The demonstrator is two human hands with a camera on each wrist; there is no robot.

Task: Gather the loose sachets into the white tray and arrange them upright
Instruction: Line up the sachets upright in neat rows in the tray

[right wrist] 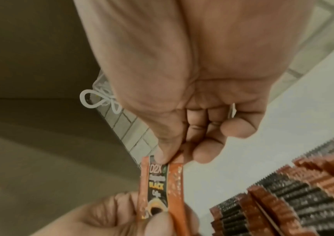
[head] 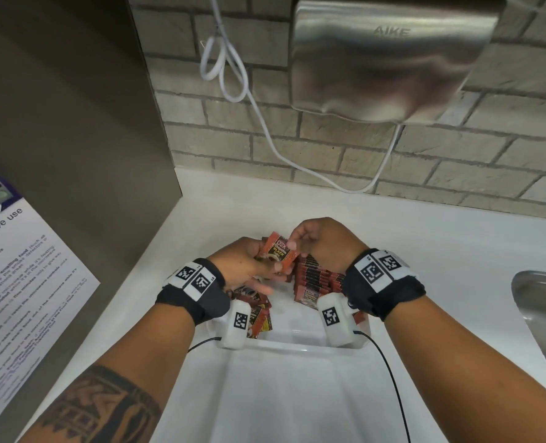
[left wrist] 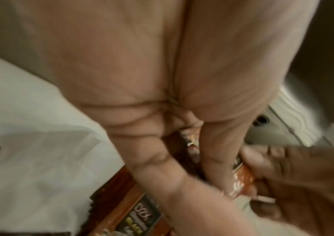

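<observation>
Holding a sachet [head: 278, 252] between both hands, we are working over the tray [head: 297, 342] on the counter [head: 441, 251]. In the head view our left hand [head: 246, 266] is curling round the sachet's lower end and our right hand [head: 318, 239] is pinching its upper corner; the sachet is sitting above the far end of the tray. A row [head: 313, 279] of sachets is standing upright along the tray's right side, and a pile [head: 255, 318] is lying flat at its left. Our wrists and the wrist cameras are covering part of both, so we cannot count them.

In the left wrist view our palm is filling most of the picture, and everything is blurring. We are making out the held sachet [left wrist: 242, 180] at our left thumb, the right hand's fingers [left wrist: 295, 167] on it, and a flat sachet [left wrist: 140, 217] below.

In the right wrist view our right thumb and forefinger are clamping the sachet's [right wrist: 160, 183] top edge while the left hand's [right wrist: 121, 218] thumb is pressing its bottom. The row [right wrist: 283, 199] is standing to the right.

We are judging the sachet light, thin, floppy and a little slick, so gripping the sealed ends looks best.
</observation>
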